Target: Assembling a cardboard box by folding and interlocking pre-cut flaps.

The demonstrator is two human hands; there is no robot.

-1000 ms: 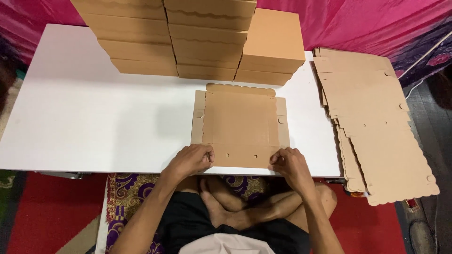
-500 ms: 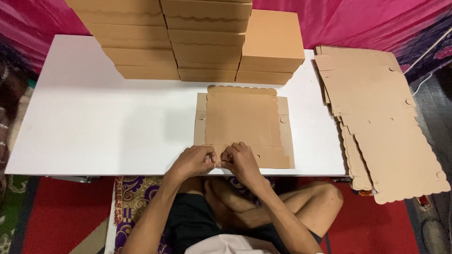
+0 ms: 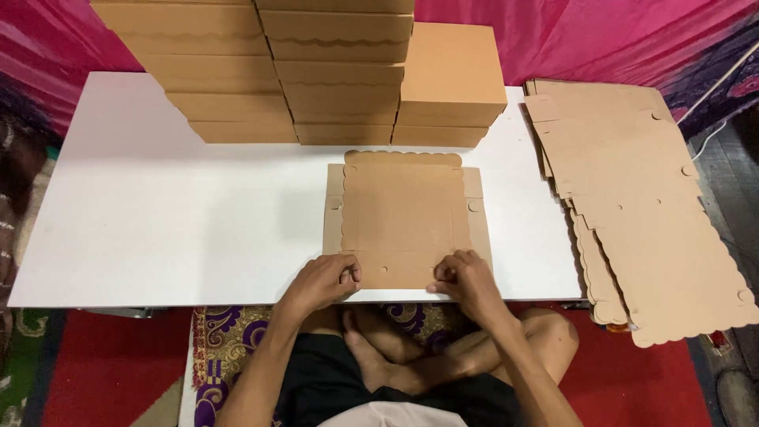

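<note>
A flat brown cardboard box blank (image 3: 403, 213) with scalloped edges lies on the white table (image 3: 174, 213) at its near edge. My left hand (image 3: 320, 283) presses the blank's near-left corner, fingers curled onto the flap. My right hand (image 3: 466, 281) presses the near-right corner the same way. Both hands rest on the near flap, about a hand's width apart.
Stacks of folded brown boxes (image 3: 261, 71) stand along the table's far side, with a shorter stack (image 3: 451, 79) to the right. A fanned pile of flat blanks (image 3: 640, 205) lies off the table's right end. My crossed legs sit under the near edge, on a red patterned mat (image 3: 103, 364).
My hands came together at the middle of the near flap half a second ago and have now spread apart again to its two corners.
</note>
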